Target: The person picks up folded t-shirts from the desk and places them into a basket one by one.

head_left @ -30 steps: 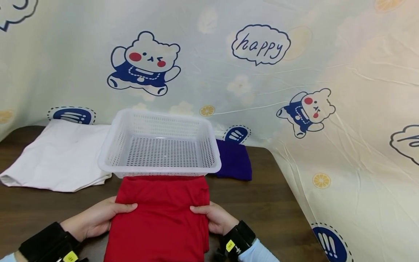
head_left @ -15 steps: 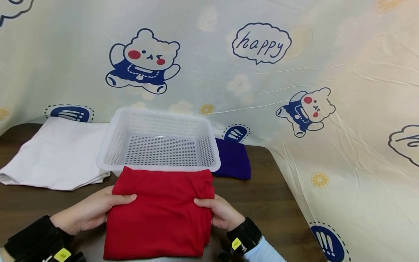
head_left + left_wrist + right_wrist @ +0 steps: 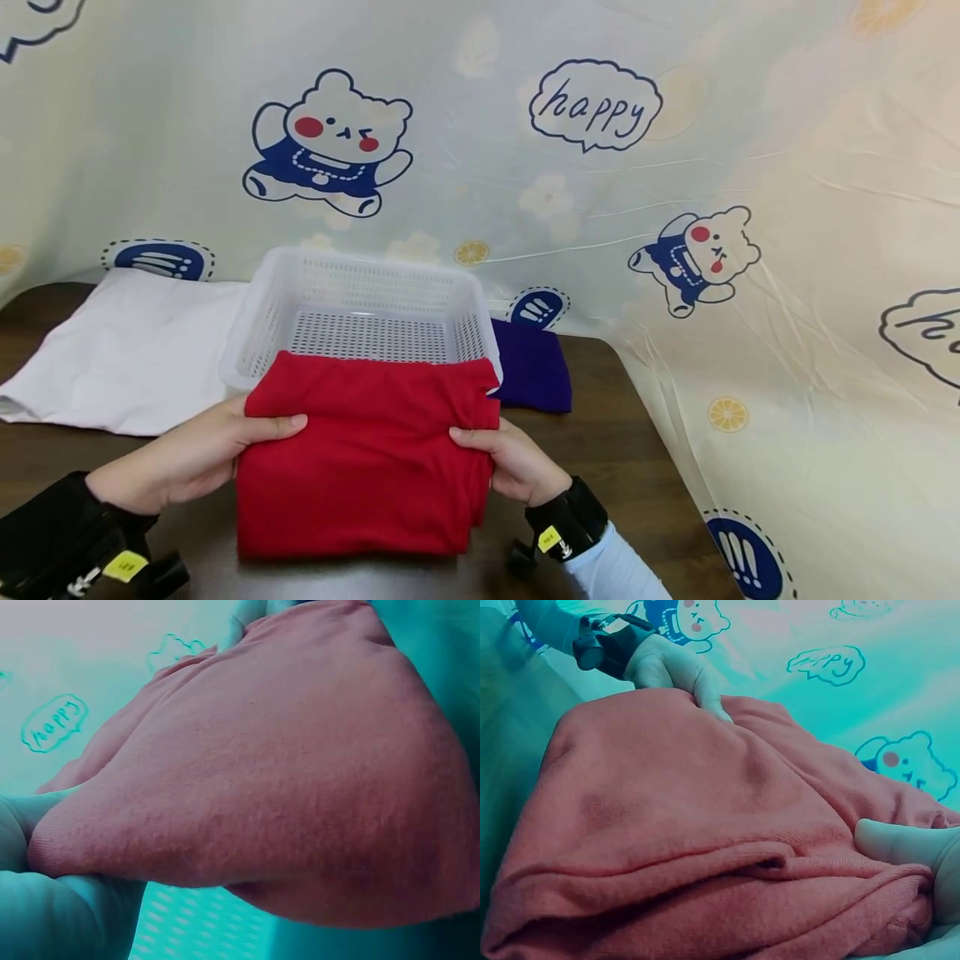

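A folded red cloth (image 3: 360, 458) hangs between both hands, raised off the table, its far edge overlapping the near rim of a white perforated plastic basket (image 3: 360, 275) in the head view. My left hand (image 3: 198, 454) grips the cloth's left side, thumb on top and fingers underneath, hidden. On the opposite side my right hand (image 3: 517, 460) pinches the layered edge the same way. Loose fold layers (image 3: 667, 877) show along that edge in the right wrist view. The basket's visible inside holds nothing.
White folded cloth (image 3: 135, 350) lies left of the basket on the dark wooden table (image 3: 600, 467). A dark purple folded cloth (image 3: 531, 367) lies to its right, partly behind it. A printed curtain (image 3: 465, 125) hangs behind the table.
Both hands have lifted the red cloth and moved it forward, so it now covers the basket's front rim. Its near edge has come fully into view. The basket and other cloths stay put.
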### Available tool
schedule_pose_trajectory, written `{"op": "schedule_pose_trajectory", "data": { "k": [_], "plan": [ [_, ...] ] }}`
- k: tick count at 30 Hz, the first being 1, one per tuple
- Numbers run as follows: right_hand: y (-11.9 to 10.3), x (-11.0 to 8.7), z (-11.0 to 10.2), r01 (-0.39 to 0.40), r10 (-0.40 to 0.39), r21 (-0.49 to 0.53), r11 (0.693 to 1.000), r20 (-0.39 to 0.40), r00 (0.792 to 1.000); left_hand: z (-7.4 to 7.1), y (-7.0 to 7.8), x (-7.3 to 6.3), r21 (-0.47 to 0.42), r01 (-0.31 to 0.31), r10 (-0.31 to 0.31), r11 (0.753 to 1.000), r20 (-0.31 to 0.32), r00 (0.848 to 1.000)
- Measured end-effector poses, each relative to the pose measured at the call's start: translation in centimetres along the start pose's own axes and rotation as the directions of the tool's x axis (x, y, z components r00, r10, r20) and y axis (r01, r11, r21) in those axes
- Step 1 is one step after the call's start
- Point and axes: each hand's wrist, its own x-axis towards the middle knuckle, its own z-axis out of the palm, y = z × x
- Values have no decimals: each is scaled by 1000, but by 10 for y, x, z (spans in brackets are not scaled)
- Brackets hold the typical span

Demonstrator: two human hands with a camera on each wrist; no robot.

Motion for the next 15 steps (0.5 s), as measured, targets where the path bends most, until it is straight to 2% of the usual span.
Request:
{"op": "schedule_pose_trajectory", "data": {
  "k": [5,10,15],
  "plan": [
    [-20,3,4,36,-35,-19,999,15,999,-1,19,-1,69,-35,37,997,-24,999],
    [-40,9,3,91,-89,-69,993,27,996,2,39,5,135,-47,60,990,-100,993],
    [-56,16,2,128,-125,-116,985,33,992,3,56,11,169,-51,75,984,-143,987]
  ]
}}
